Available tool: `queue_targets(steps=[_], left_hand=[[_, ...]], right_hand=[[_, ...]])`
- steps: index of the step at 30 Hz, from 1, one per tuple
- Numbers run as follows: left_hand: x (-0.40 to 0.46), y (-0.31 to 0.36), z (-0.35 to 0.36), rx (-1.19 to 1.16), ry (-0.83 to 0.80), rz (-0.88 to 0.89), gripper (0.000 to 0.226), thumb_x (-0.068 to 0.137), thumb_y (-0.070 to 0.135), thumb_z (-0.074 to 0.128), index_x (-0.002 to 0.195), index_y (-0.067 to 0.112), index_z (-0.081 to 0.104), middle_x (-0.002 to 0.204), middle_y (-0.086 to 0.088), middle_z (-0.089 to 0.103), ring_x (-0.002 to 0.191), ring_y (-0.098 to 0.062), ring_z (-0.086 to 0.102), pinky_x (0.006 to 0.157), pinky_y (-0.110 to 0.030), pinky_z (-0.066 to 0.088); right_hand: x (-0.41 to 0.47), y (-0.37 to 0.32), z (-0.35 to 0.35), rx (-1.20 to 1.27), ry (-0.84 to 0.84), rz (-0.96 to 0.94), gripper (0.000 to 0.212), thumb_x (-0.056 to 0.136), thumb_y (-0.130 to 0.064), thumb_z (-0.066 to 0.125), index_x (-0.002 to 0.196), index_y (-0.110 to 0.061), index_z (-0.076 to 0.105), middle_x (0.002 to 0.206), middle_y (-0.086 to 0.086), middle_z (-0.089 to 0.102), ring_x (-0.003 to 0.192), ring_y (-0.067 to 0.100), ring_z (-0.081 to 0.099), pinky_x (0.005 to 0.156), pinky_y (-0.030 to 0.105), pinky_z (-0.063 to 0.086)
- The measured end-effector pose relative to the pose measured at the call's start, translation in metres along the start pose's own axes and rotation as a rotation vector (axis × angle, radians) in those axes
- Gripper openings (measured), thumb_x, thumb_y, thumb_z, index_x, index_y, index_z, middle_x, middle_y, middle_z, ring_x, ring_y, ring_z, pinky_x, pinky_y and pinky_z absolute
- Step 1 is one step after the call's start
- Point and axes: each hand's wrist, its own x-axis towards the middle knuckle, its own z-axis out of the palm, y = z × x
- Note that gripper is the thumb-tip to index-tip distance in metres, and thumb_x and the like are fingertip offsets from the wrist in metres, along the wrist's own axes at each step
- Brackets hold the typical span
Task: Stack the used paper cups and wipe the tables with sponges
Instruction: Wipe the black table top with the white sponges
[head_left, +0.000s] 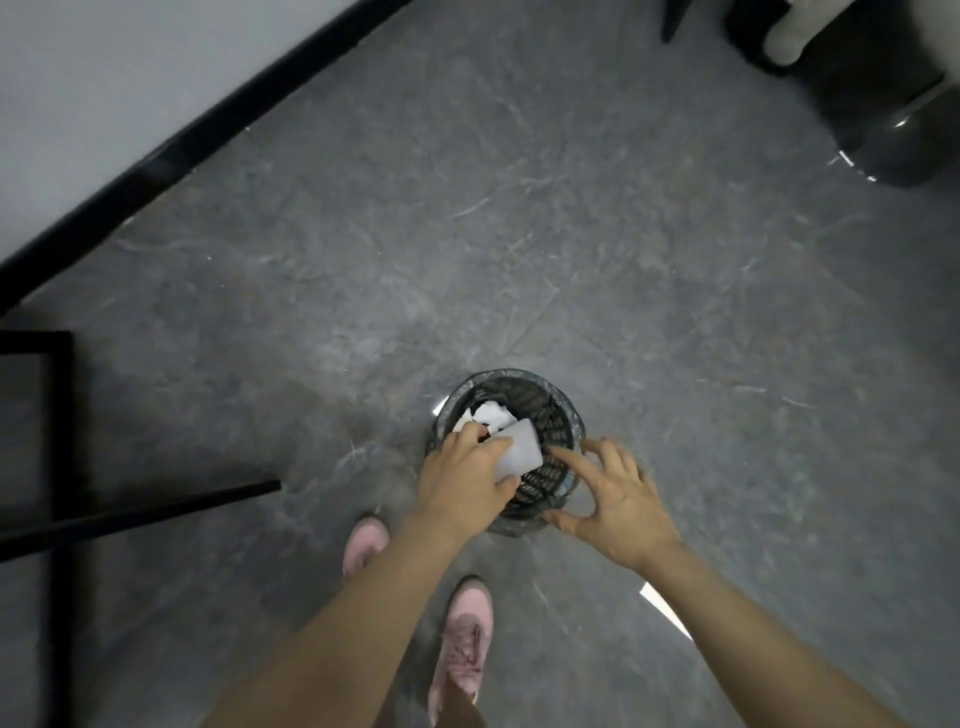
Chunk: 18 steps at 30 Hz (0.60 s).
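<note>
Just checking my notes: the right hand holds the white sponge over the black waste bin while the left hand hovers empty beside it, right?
Not quite. The head view shows the left hand holding the white sponge over the black waste bin, and the right hand hovering empty beside it.

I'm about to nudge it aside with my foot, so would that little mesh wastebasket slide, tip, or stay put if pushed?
The mesh wastebasket looks small and open-meshed, so probably light and easy to slide on the smooth floor. It seems to hold only white scraps, so a high push might tip it. Its liner looks thin and floppy.
</note>
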Motion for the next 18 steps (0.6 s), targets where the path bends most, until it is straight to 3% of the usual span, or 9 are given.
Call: queue_targets(steps=[4,7,11,14,18], left_hand=[[-0.054,0.032,-0.06,-0.02,0.033,-0.027,0.046,0.092,0.042,0.051,0.138,0.034,0.046,0.136,0.003,0.043,0.124,-0.018,0.045,0.1,-0.037,0.04],[-0.108,0.054,-0.113,-0.059,0.133,-0.026,0.046,0.094,0.043,0.048,0.139,0.035,0.043,0.133,0.005,0.045,0.123,-0.017,0.047,0.096,-0.031,0.038],[-0.191,0.075,-0.179,-0.135,0.266,-0.043,0.047,0.096,0.045,0.046,0.141,0.035,0.041,0.13,0.005,0.047,0.122,-0.016,0.049,0.096,-0.03,0.038],[-0.257,0.082,-0.217,-0.097,0.398,-0.097,0.048,0.096,0.049,0.044,0.142,0.038,0.038,0.132,0.006,0.046,0.123,-0.015,0.048,0.096,-0.029,0.037],[-0.336,0.072,-0.245,-0.08,0.578,-0.203,0.048,0.096,0.051,0.042,0.142,0.039,0.037,0.134,0.008,0.046,0.123,-0.014,0.049,0.095,-0.029,0.037]], right_hand=[[-0.042,-0.031,-0.063,0.19,-0.051,-0.044,0.06,0.087,-0.045,0.062,0.141,-0.032,0.041,0.135,-0.004,0.043,0.132,0.015,0.036,0.109,0.032,0.03],[-0.078,-0.058,-0.117,0.301,0.001,-0.089,0.05,0.088,-0.037,0.063,0.136,-0.029,0.048,0.127,-0.006,0.052,0.121,0.013,0.049,0.099,0.025,0.037],[-0.132,-0.105,-0.18,0.347,0.124,-0.237,0.044,0.088,-0.033,0.064,0.131,-0.031,0.053,0.118,-0.01,0.056,0.112,0.006,0.055,0.089,0.015,0.039],[-0.171,-0.147,-0.214,0.347,0.144,-0.37,0.044,0.089,-0.034,0.064,0.131,-0.034,0.051,0.115,-0.015,0.055,0.103,-0.007,0.051,0.079,-0.001,0.035],[-0.207,-0.209,-0.234,0.285,0.113,-0.549,0.044,0.089,-0.038,0.062,0.131,-0.038,0.049,0.117,-0.017,0.056,0.106,-0.005,0.052,0.083,0.008,0.037]])
